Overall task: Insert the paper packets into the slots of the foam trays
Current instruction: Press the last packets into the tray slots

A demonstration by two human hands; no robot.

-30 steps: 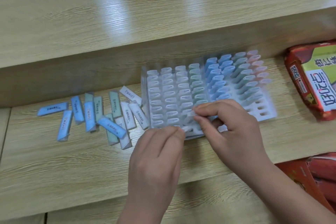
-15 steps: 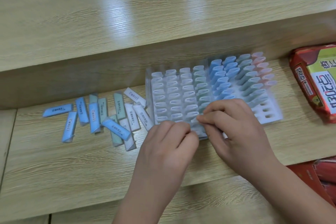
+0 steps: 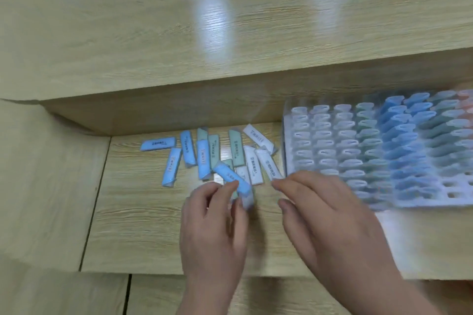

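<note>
Pinching a light-blue rectangular paper packet point(image 3: 231, 179) between thumb and fingers, the left hand point(image 3: 215, 220) holds it at the near edge of the loose packet pile point(image 3: 189, 153). Just right, the right hand point(image 3: 330, 215) has thumb and forefinger apart, holding nothing, forefinger at the near end of a white paper packet point(image 3: 267, 163); contact blurred. Further right, the white foam tray point(image 3: 458, 195), mostly filled, lies on the wooden shelf point(image 3: 143, 225).

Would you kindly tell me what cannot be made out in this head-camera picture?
- Foam tray: right part cut off by the head view's frame edge.
- Its near-left slots: hidden behind the right hand.
- Print on the loose packets: too small, blurred.
- Whether the right hand pinches the white packet: motion blur.
</note>
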